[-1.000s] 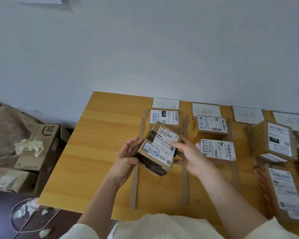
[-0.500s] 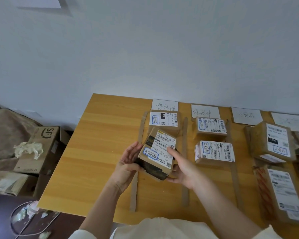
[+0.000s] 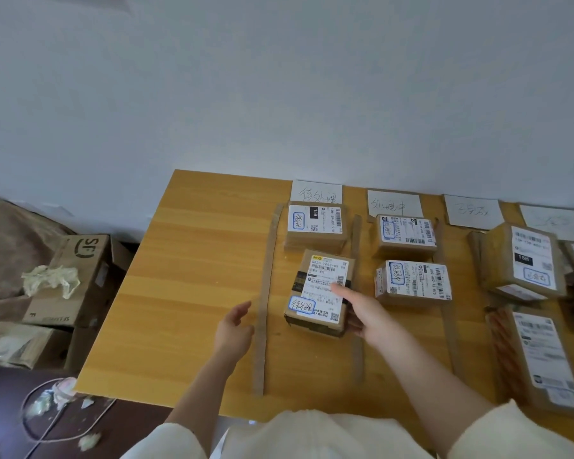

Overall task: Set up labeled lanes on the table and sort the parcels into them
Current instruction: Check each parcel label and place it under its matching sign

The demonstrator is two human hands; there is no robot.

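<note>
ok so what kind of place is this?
Likely a home or small-office parcel-sorting setup: a light wooden table against a plain wall, handwritten white paper lane signs, brown cardboard parcels with shipping labels, and spare cardboard boxes on the floor.

A brown SF carton (image 3: 80,279) stood on the floor left of the table. Crumpled paper (image 3: 50,279) lay on it. A white cable (image 3: 47,422) curled nearby.

Wooden desk (image 3: 193,293), set against wall. Cardboard strips (image 3: 267,293) laid front to back as lane dividers. Paper lane labels (image 3: 316,192) in row along far edge. Left lane: two parcels (image 3: 315,226), one behind other. Second lane: two parcels (image 3: 406,235). Further parcels (image 3: 524,260) toward right edge.
</note>
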